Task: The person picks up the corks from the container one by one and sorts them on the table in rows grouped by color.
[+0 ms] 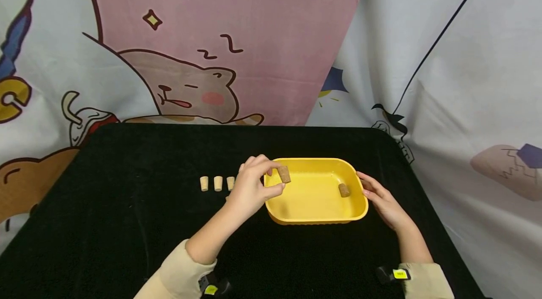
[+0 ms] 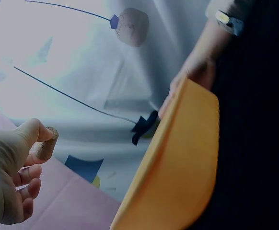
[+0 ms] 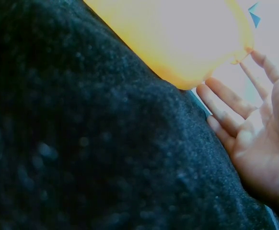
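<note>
My left hand [image 1: 250,186] pinches a brown cork stopper [image 1: 284,174] between thumb and fingertips, over the left edge of a yellow plastic basin [image 1: 313,214]. The left wrist view shows that cork [image 2: 47,143] held up beside the basin's side. My right hand [image 1: 383,202] is at the basin's right end, thumb and index finger at its rim and the other fingers spread, as the right wrist view shows. Inside the basin, toward the right, lies another brown cork [image 1: 344,190].
Left of the basin, several paler corks [image 1: 218,183] stand in a row on the black-covered table [image 1: 106,205], partly hidden by my left hand. Printed curtains [image 1: 271,16] hang behind the table and along its right side.
</note>
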Demonstrator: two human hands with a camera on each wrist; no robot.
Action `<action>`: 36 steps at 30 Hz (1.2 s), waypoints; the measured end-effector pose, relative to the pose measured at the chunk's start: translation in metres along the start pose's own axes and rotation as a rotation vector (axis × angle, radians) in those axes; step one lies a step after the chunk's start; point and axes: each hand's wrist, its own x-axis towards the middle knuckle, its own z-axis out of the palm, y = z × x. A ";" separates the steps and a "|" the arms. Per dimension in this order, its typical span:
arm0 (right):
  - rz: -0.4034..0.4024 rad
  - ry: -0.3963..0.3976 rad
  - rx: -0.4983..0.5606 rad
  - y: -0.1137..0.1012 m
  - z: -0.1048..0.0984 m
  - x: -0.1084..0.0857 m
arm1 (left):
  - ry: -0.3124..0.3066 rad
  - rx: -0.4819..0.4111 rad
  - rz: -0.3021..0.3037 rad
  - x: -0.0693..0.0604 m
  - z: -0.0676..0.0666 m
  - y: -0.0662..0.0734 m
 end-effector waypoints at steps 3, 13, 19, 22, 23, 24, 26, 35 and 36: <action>-0.004 0.000 -0.005 0.001 0.000 0.000 | -0.018 0.001 -0.001 -0.007 -0.011 -0.009; -0.029 -0.027 0.008 0.001 0.000 0.000 | -0.107 0.102 -0.024 -0.024 -0.049 -0.037; -0.020 -0.022 0.007 0.000 0.000 0.000 | -0.146 0.173 -0.007 -0.035 -0.064 -0.055; -0.021 -0.018 0.008 0.000 0.000 0.000 | -0.166 0.192 -0.013 -0.041 -0.068 -0.065; -0.023 -0.018 0.008 0.000 0.000 0.000 | -0.172 0.191 -0.020 -0.044 -0.070 -0.068; -0.024 -0.016 0.008 0.000 0.000 0.000 | -0.178 0.190 -0.025 -0.046 -0.072 -0.071; -0.019 -0.010 0.008 0.001 0.000 0.000 | -0.194 0.183 -0.034 -0.050 -0.075 -0.077; -0.026 -0.017 -0.003 0.002 -0.001 0.000 | -0.298 0.208 -0.054 -0.061 -0.083 -0.102; -0.029 -0.021 -0.002 0.001 -0.001 0.001 | -0.308 0.215 -0.058 -0.063 -0.083 -0.105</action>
